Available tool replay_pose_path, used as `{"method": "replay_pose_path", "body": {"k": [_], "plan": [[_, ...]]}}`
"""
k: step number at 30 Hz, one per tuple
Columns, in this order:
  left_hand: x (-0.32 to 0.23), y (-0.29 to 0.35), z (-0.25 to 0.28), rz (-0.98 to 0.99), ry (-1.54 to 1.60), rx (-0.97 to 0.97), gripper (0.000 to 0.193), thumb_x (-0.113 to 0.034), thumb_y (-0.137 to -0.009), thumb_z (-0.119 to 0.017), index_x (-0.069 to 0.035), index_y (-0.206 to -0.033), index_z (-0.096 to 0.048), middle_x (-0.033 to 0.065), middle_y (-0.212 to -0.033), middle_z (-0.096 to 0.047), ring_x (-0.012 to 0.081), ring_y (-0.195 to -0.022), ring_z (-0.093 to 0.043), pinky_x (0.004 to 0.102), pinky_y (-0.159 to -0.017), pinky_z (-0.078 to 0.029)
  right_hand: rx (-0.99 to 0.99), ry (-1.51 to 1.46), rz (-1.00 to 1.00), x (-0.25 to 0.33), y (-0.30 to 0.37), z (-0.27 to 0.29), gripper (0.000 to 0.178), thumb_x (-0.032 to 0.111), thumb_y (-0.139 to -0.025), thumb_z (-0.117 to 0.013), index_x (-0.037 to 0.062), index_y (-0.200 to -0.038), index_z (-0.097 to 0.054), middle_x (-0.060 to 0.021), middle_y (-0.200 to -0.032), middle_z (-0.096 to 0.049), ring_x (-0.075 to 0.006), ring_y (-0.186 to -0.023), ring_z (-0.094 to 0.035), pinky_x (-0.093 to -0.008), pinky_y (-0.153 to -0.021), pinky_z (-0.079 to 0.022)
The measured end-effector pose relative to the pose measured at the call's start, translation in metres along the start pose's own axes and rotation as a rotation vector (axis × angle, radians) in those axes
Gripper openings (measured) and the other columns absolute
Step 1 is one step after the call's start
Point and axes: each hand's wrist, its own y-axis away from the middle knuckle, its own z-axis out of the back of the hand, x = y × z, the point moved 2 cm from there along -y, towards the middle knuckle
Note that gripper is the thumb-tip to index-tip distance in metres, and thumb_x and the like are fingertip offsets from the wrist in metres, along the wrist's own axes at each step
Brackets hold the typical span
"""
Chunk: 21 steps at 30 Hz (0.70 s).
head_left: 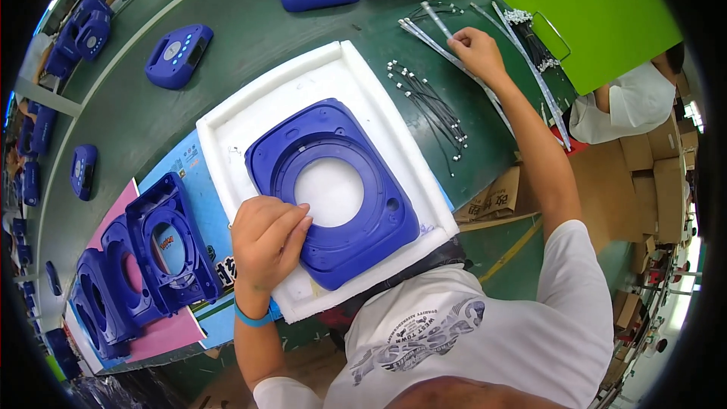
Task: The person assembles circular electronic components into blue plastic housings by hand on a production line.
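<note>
A blue plastic housing (371, 204) with a large round opening lies in a white foam tray (401, 132) in front of me. My left hand (269, 238) is at the left edge of the opening, fingers curled and thumb pressed to them. Whatever those fingers hold, if anything, is hidden. Over the far right of the table my right hand (475, 53) is closed on the end of a pale, narrow strip (436, 20). More long pale strips (485, 91) lie beneath that hand. A bunch of short black cables (428, 102) with white connectors is beside the tray.
Several blue housing frames (170, 250) lean together at the left. Finished-looking blue units (179, 55) stand along the green table's far side. A bright green panel (591, 15), another cable bundle (534, 42) and a co-worker's white sleeve (628, 102) are at the right, near cardboard boxes (640, 182).
</note>
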Motion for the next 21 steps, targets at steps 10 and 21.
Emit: {"method": "replay_pose_path", "body": {"k": [10,21], "plan": [[0.001,0.004,0.003,-0.047,-0.017,0.007,0.021,-0.001,-0.078,-0.087,-0.003,-0.098,-0.079,0.0082,-0.088,-0.073,0.0288,-0.082,-0.07,0.0417,-0.077,-0.054,-0.169,-0.593,0.091,0.016,0.012,0.068,0.026,0.024,-0.105,-0.075,-0.0001,-0.115,-0.075,-0.0014,-0.086,-0.07,-0.0061,-0.065,-0.059,-0.0225,-0.058,-0.043],[-0.001,0.003,0.01,-0.025,-0.009,0.017,0.019,-0.002,-0.084,-0.084,-0.001,-0.103,-0.08,0.0098,-0.092,-0.077,0.0288,-0.085,-0.072,0.04,-0.078,-0.055,0.095,-0.751,0.153,0.106,0.086,0.099,0.02,0.019,-0.105,-0.074,0.001,-0.113,-0.072,-0.0032,-0.085,-0.072,-0.0059,-0.057,-0.06,-0.0222,-0.05,-0.045]]}}
